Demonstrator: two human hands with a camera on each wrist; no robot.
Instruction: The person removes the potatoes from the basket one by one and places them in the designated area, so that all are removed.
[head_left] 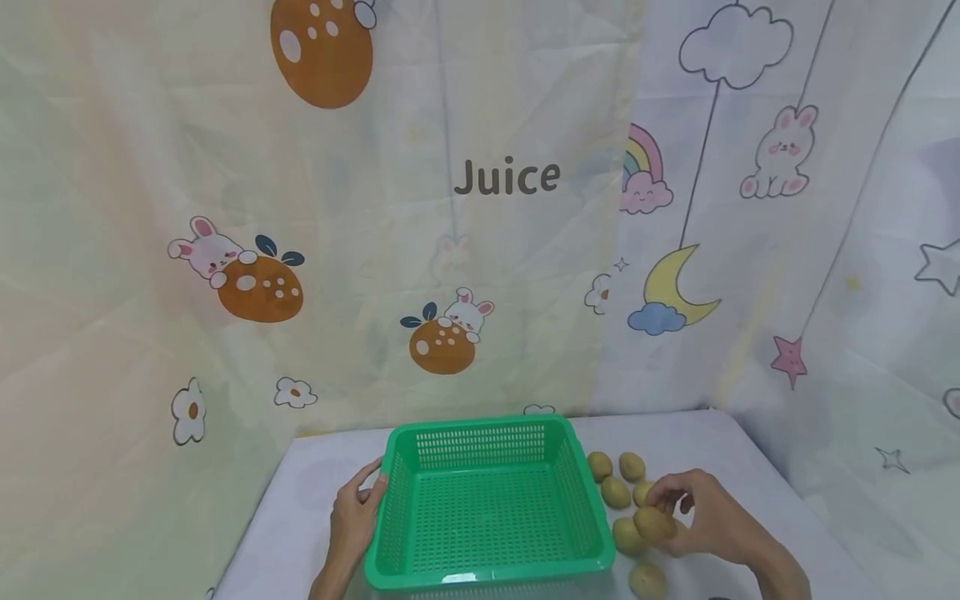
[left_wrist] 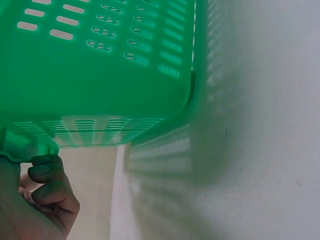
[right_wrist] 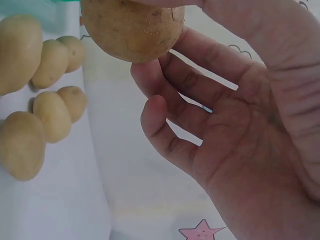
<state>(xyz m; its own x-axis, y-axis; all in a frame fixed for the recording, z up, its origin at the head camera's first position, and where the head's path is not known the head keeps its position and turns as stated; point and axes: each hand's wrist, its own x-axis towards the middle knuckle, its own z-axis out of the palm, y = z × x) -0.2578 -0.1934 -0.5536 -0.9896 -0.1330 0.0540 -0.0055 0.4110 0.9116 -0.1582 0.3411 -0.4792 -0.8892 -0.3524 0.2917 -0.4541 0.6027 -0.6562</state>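
Observation:
A green plastic basket (head_left: 487, 517) with slotted walls stands in the middle of the head view, nothing lying in it. At its left side my left hand (head_left: 354, 512) grips the rim; the left wrist view shows that hand's fingers (left_wrist: 52, 192) curled beneath the rim. To the right of the basket, my right hand (head_left: 712, 517) pinches a potato (head_left: 655, 525) between thumb and fingertips. The held potato (right_wrist: 132, 32) is raised above the table in the right wrist view, its top cut off by the frame. Several loose potatoes (head_left: 616, 492) lie just below and around the right hand.
The white-covered table (head_left: 300, 492) bears the basket and potatoes. One potato (head_left: 647, 579) lies near the front, by the basket's right front corner. Behind the table hangs a printed cloth (head_left: 517, 250), with another cloth wall (head_left: 885, 375) on the right.

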